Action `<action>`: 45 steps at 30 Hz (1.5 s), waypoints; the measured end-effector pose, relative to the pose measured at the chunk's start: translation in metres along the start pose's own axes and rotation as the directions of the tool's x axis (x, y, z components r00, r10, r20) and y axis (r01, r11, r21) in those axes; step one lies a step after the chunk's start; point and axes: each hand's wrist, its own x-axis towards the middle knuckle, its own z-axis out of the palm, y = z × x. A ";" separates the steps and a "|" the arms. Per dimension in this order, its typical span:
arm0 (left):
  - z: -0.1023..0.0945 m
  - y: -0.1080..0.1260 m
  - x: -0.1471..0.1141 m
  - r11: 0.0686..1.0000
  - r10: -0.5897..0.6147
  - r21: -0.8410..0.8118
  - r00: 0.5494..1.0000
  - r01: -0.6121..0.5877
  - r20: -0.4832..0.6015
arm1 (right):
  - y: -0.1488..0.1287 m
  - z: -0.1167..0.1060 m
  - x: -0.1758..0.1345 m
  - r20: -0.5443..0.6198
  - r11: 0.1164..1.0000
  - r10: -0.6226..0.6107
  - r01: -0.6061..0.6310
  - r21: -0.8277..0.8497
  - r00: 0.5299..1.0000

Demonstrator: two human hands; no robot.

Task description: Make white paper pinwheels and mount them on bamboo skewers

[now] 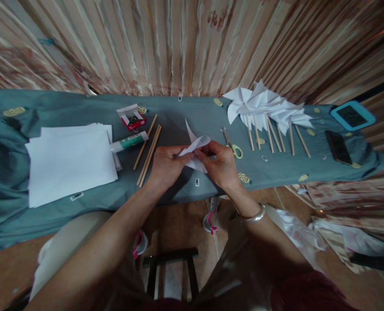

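Between my two hands is a white paper pinwheel (196,144), its blades curled and one pointed corner standing up. My left hand (168,163) pinches its left side. On the other side my right hand (220,164) has its fingers closed on the paper near the middle, hiding part of it. Wooden sticks (149,156) lie just left of my left hand. A pair of scissors (232,144) with light green handles rests beyond my right hand. Finished paper pinwheels (259,103) on sticks lie overlapping in a row at the right.
A stack of white paper (72,162) covers the left part of the cloth-covered table (166,110). Near it are a glue stick (129,141) and an open red box (132,117) of small dark items. A blue-framed device (353,115) and a phone (338,147) lie far right.
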 end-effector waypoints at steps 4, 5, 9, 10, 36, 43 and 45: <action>0.001 -0.003 0.001 0.998 0.007 -0.058 1.000 -0.006 0.025 | -0.005 -0.002 -0.001 -0.029 0.998 -0.025 0.023 -0.059 0.999; 0.001 -0.004 0.001 0.998 0.010 -0.066 1.000 -0.008 0.025 | -0.006 -0.002 -0.001 -0.040 0.996 -0.034 0.030 -0.083 0.999; 0.001 -0.007 0.002 0.997 0.017 -0.072 1.000 -0.018 -0.010 | -0.010 -0.003 -0.002 -0.141 0.976 -0.076 0.044 -0.214 0.987; 0.001 -0.007 0.003 0.998 0.016 -0.060 1.000 -0.017 -0.017 | -0.009 -0.003 -0.002 -0.175 0.971 -0.096 0.053 -0.234 0.980; -0.003 -0.008 0.002 0.941 -0.105 -0.319 0.994 0.113 0.042 | 0.002 -0.006 0.006 0.081 0.867 0.184 -0.201 0.457 0.980; -0.003 0.000 0.001 0.896 -0.150 -0.411 0.986 0.165 0.070 | 0.005 -0.020 0.013 0.148 0.752 0.248 -0.286 0.594 0.958; -0.002 0.000 0.001 0.894 -0.155 -0.415 0.985 0.170 0.070 | 0.006 -0.025 0.014 0.176 0.732 0.265 -0.317 0.603 0.948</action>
